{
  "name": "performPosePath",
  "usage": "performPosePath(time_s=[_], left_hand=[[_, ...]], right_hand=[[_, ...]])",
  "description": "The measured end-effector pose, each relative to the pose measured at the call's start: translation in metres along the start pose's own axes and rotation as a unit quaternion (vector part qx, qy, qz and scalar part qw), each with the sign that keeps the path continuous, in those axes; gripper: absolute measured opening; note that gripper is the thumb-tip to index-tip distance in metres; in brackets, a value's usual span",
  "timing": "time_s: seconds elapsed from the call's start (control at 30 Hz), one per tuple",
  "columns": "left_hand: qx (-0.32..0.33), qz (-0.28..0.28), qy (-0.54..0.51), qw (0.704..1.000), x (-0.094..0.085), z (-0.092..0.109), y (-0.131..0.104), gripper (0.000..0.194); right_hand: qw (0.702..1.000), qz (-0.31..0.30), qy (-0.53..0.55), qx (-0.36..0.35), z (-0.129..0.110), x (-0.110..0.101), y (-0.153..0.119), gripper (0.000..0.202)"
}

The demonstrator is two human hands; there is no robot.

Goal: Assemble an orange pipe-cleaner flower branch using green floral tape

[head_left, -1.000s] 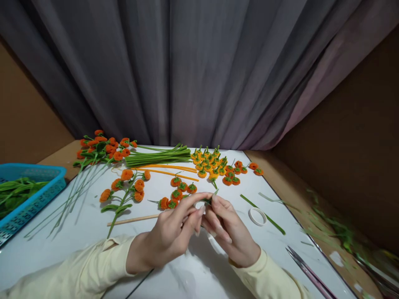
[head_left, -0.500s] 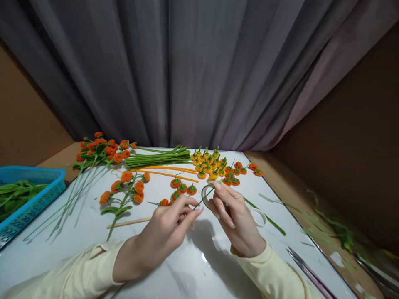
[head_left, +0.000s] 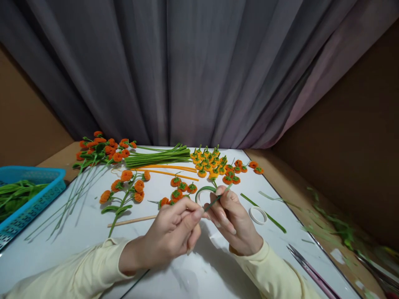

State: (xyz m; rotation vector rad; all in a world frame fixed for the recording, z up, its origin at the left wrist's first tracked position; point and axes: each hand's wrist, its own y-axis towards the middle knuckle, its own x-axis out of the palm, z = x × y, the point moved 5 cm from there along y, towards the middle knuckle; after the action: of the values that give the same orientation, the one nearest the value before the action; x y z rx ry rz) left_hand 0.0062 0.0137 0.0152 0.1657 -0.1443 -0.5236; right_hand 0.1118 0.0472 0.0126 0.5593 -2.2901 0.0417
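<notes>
My left hand (head_left: 176,228) is closed in a pinch on a thin dark green wire (head_left: 134,285), whose tail comes out below my wrist. The wire's other end runs up toward my right fingertips. My right hand (head_left: 232,218) is closed on a roll of green floral tape (head_left: 199,194), with its fingers at the ring's right side. A strip of the tape (head_left: 227,190) lies across the wire at my right thumb and fingertip. Just beyond the hands lie orange chenille flower heads (head_left: 176,195) with green tops. The tips of my left fingers partly hide the wire.
Yellow flower heads (head_left: 213,162), green chenille stems (head_left: 158,158) and a finished-looking orange flower spray (head_left: 124,201) lie on the white table. A blue basket (head_left: 46,182) of leaves stands left. Tweezers (head_left: 307,265), a white ring (head_left: 258,216) and a green strip (head_left: 271,220) lie right.
The tape roll has moved slightly left and down in my right hand. My left hand has come nearer to it, and a tape strip now shows across the wire.
</notes>
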Motion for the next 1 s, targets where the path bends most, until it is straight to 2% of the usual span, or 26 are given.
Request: performPosePath(time_s=[0.07, 0.13, 0.33, 0.43, 0.53, 0.63, 0.8, 0.9, 1.0], left_hand=[[-0.043, -0.015, -0.07, 0.997, 0.003, -0.004, 0.0, 0.029], [-0.064, -0.011, -0.085, 0.994, 0.005, -0.006, 0.001, 0.031], [-0.047, 0.088, 0.098, 0.99, -0.006, -0.006, 0.004, 0.029], [-0.032, 0.097, 0.137, 0.985, -0.008, -0.004, 0.003, 0.02], [-0.006, 0.075, 0.134, 0.988, -0.005, -0.001, 0.001, 0.023], [-0.001, 0.029, 0.101, 0.994, 0.002, 0.003, 0.001, 0.026], [-0.046, -0.022, -0.003, 0.999, 0.008, 0.002, 0.0, 0.034], [-0.068, -0.043, -0.075, 0.994, 0.008, -0.002, -0.001, 0.032], [-0.083, -0.068, -0.115, 0.987, 0.01, -0.004, 0.001, 0.031]], right_hand=[[1.0, -0.002, -0.004, -0.006, -0.001, 0.0, 0.0, 0.019], [1.0, 0.002, -0.015, -0.01, -0.002, -0.002, 0.001, 0.02], [0.996, 0.061, -0.066, -0.019, -0.005, -0.013, 0.005, 0.021], [0.997, 0.058, -0.055, -0.014, -0.001, -0.012, 0.006, 0.021], [0.999, 0.032, -0.039, -0.004, 0.003, -0.009, 0.006, 0.023], [0.999, 0.014, -0.032, 0.003, 0.005, -0.008, 0.004, 0.025], [0.999, -0.01, -0.031, 0.015, 0.005, -0.004, -0.001, 0.025], [0.999, -0.03, -0.025, 0.009, 0.004, 0.0, -0.002, 0.023], [0.999, -0.025, -0.03, 0.008, 0.003, -0.001, -0.002, 0.027]])
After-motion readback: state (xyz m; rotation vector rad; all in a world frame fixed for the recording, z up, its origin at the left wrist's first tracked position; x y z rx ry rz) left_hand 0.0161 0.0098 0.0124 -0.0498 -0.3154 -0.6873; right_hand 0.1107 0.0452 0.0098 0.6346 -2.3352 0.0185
